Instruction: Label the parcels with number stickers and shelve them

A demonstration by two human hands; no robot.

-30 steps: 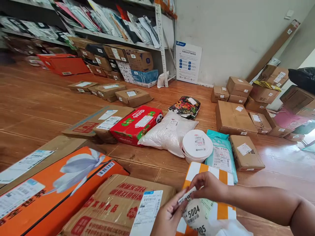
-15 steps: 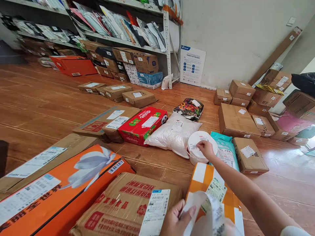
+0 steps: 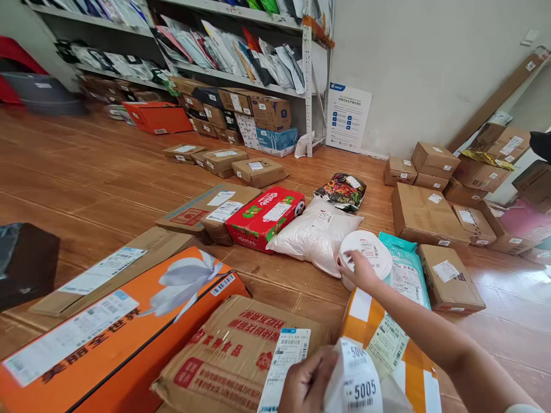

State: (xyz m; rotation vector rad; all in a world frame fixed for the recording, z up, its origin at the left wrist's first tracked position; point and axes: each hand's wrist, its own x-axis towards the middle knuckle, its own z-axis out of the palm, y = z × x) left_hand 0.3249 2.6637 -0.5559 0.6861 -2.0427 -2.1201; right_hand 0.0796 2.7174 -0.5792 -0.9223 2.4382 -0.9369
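Note:
My left hand [image 3: 307, 381] grips a strip of white number stickers [image 3: 359, 381], with "5005" readable on the front one. At the rim of a round white tub [image 3: 368, 249], my right hand [image 3: 359, 269] has its fingers curled over the lid's left edge. The small sticker seen earlier on that lid is hidden by the hand. A printed label shows on the lid. Below my right forearm lies an orange and white parcel [image 3: 361, 321] with a shipping label. A white plastic-wrapped bag [image 3: 316, 232] touches the tub's left side.
Nearby on the wooden floor lie a teal bag [image 3: 407, 267], a brown carton [image 3: 451, 281], a red box [image 3: 264, 218], a red-printed carton [image 3: 232, 355] and a long orange box [image 3: 129, 327]. Shelves [image 3: 241, 77] of parcels stand behind; more cartons [image 3: 426, 215] are stacked at right.
My right hand has shifted from the sticker on the lid to the lid's left edge. The sticker strip in my left hand has turned to show its numbers. The view has swung left.

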